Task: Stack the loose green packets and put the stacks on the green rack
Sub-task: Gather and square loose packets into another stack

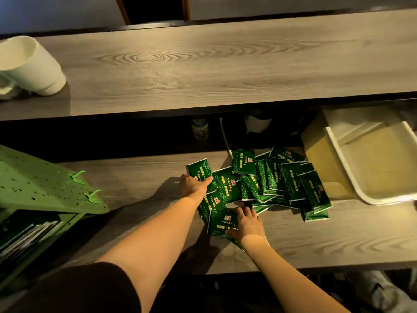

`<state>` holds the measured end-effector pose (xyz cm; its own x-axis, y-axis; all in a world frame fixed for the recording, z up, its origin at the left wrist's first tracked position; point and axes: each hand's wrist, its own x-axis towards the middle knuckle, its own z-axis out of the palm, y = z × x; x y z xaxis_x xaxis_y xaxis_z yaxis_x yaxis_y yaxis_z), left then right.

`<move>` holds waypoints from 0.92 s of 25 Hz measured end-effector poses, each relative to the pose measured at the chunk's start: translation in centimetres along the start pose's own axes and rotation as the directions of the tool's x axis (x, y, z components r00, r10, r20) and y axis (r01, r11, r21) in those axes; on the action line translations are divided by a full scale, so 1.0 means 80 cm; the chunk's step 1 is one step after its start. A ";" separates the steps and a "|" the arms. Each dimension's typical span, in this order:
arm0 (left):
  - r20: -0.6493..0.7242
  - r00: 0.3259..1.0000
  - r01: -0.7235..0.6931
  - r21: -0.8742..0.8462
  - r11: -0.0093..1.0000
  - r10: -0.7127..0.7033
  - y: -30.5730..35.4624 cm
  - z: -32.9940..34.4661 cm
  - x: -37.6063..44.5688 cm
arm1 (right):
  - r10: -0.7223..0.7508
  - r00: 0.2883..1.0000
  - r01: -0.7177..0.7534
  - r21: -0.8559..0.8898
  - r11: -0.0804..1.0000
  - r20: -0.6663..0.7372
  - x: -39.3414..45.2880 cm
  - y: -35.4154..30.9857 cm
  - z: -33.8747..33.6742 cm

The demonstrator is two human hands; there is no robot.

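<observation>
Several loose green packets (279,179) lie in a heap on the lower wooden shelf (140,177). My left hand (194,184) reaches to the heap's left edge and grips one packet (199,170), thumb on its top face. My right hand (247,224) lies spread on a nearer packet (222,224), fingers pressing its top and thumb at its near edge. The green rack (40,184), a perforated metal stand with two green hooks, stands at the left.
A tilted white tray (338,154) lies at the right of the shelf beside the heap. A white mug (29,64) lies on its side on the upper wooden counter (225,71). A bottle (199,128) and a white cable (225,141) stand in the dark gap behind.
</observation>
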<state>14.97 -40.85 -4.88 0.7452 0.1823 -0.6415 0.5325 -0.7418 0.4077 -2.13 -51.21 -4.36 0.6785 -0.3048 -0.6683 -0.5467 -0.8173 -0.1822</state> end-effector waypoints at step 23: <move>0.487 0.843 0.099 -0.555 0.826 0.227 -0.128 -0.113 -0.032 | 0.252 0.964 0.089 0.996 -0.006 -0.085 -0.082 -0.062 -0.044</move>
<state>11.25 -27.90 -1.55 0.5535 -0.3293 -0.7650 0.7362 -0.2360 0.6342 -2.16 -46.87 3.48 0.5581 -0.5411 -0.6291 -0.4252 0.4645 -0.7768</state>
